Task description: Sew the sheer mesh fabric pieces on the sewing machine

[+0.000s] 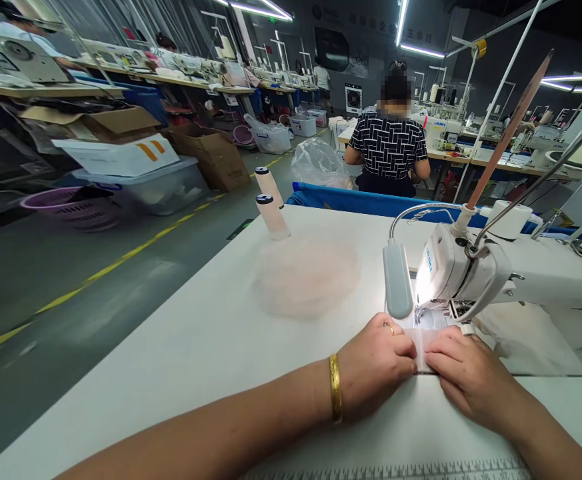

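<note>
A white sewing machine (443,267) stands at the right, its needle area lit by a grey lamp (397,280) on a bent metal neck. Just in front of the presser foot lies a strip of sheer pale fabric (420,347). My left hand (378,367), wearing a ring and a gold bangle, pinches the strip's left side with curled fingers. From the right, my right hand (471,377) presses bent fingers together on the same strip. Both hands rest low at the machine bed, close to each other. Their fingertips partly hide the fabric.
A heap of sheer pale fabric (311,277) lies on the white table (211,373), behind it two thread cones (273,219). More sheer fabric (535,333) sits right of the needle. A ruler (395,470) runs along the near edge. Ahead, a co-worker (389,150) sits facing away.
</note>
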A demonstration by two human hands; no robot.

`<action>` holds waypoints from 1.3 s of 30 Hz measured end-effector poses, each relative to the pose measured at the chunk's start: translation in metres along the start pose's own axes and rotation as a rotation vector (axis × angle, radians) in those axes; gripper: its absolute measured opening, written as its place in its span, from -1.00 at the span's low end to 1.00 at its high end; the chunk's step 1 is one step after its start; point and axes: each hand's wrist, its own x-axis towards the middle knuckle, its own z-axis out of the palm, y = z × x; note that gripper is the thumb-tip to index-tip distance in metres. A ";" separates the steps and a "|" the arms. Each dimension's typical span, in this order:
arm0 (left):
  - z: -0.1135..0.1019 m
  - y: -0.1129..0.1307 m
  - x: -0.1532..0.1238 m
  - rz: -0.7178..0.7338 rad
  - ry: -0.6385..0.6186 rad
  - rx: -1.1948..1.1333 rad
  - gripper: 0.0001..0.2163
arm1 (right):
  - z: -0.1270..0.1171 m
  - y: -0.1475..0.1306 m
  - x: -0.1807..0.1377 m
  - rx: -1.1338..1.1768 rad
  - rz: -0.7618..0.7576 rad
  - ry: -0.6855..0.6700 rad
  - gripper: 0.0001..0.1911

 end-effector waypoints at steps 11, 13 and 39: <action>0.010 -0.010 0.002 -0.078 0.019 0.093 -0.87 | 0.010 0.005 0.006 -0.121 0.064 0.081 -0.64; 0.010 -0.012 0.004 -0.098 0.027 0.114 -0.88 | 0.013 0.007 0.007 -0.136 0.084 0.092 -0.62; -0.019 0.000 0.024 -0.458 -0.282 0.272 -0.73 | 0.027 0.012 0.010 -0.100 0.055 0.266 -0.52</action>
